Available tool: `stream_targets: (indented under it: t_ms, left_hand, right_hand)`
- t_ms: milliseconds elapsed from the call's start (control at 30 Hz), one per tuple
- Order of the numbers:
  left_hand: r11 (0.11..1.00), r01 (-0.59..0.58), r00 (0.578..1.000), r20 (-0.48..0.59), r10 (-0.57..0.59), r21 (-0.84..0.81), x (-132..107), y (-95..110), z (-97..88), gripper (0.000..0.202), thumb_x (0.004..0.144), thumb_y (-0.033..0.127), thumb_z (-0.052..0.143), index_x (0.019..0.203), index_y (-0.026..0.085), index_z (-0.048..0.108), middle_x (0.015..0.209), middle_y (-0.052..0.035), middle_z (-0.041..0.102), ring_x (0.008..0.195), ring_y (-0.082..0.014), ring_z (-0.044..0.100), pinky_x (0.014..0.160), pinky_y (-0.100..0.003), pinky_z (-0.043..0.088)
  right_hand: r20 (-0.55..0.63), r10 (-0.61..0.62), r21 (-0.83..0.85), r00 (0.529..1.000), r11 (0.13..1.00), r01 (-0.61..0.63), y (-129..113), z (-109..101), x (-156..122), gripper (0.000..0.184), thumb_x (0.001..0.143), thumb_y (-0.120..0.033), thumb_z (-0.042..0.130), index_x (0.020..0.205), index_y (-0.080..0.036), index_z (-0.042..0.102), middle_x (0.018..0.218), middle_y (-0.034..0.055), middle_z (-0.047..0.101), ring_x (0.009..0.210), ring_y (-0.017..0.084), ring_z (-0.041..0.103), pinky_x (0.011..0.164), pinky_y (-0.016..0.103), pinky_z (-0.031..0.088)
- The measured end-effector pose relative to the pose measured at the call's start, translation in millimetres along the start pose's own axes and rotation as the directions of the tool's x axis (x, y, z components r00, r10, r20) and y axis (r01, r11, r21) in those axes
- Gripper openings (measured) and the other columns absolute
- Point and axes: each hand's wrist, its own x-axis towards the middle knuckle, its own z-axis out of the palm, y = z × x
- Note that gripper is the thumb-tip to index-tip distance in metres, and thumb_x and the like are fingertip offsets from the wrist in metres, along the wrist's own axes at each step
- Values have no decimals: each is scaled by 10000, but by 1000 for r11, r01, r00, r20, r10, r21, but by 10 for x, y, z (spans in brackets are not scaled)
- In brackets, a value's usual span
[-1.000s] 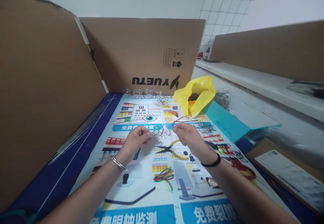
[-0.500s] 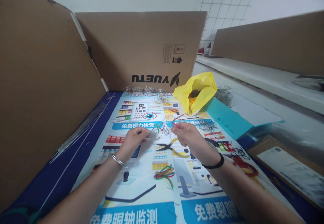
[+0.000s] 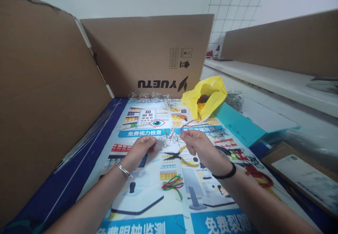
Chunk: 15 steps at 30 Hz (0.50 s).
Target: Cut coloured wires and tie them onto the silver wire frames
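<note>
My right hand (image 3: 199, 144) is closed in a pinch on a thin red wire (image 3: 190, 123), which runs up toward the mouth of a yellow bag (image 3: 218, 86). My left hand (image 3: 142, 149) is also pinched; whatever lies between its fingertips is too small to make out. A loose tangle of silvery wire bits (image 3: 163, 142) lies beside the left fingertips, between the hands. Just below this sits a pair of pliers (image 3: 182, 155) with yellow handles, jaws pointing left. Nearer to me rests a small bundle of red, green and yellow wires (image 3: 173, 185).
Cardboard panels (image 3: 126, 54) stand at the back and left. Silvery scraps (image 3: 150, 95) line the back edge. To the right are a turquoise box (image 3: 237, 124), a red coil (image 3: 261, 177) and a labelled brown package (image 3: 303, 177). A printed poster (image 3: 148, 200) covers the table.
Both hands keep their pinched grips and have hardly moved. The left fingertips have tilted slightly upward. The whole view has shifted a little.
</note>
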Motion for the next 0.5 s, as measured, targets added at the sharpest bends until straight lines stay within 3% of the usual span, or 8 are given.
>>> stream_targets:
  t_ms: [233, 400, 500]
  left_hand:
    - [999, -42, 998, 54, 42, -7, -44, 36, 6, 239, 764, 382, 618, 712, 149, 604, 583, 24, 512, 541, -81, 424, 522, -201, 304]
    - [993, -95, 992, -75, 100, 64, -139, 160, 143, 241, 727, 382, 640, 642, 158, 617, 500, 48, 456, 488, -84, 356, 494, -215, 272]
    - [989, -110, 983, -134, 123, 101, -182, 201, 256, 223, 699, 389, 653, 693, 167, 661, 551, 31, 531, 497, -95, 378, 494, -222, 284]
  right_hand:
    - [-29, -7, -27, 1000, 1000, 7, 18, -10, 11, 263, 716, -392, 611, 632, -189, 468, 360, -108, 326, 327, 44, 251, 357, 205, 155]
    - [-103, -52, -179, 993, 983, 32, 119, 22, 59, 201, 715, -357, 598, 647, -179, 536, 408, -92, 347, 355, 50, 260, 369, 209, 181]
    - [-102, -93, -215, 990, 974, 70, 230, 54, 98, 175, 716, -347, 589, 675, -180, 563, 464, -74, 399, 387, 61, 288, 388, 210, 221]
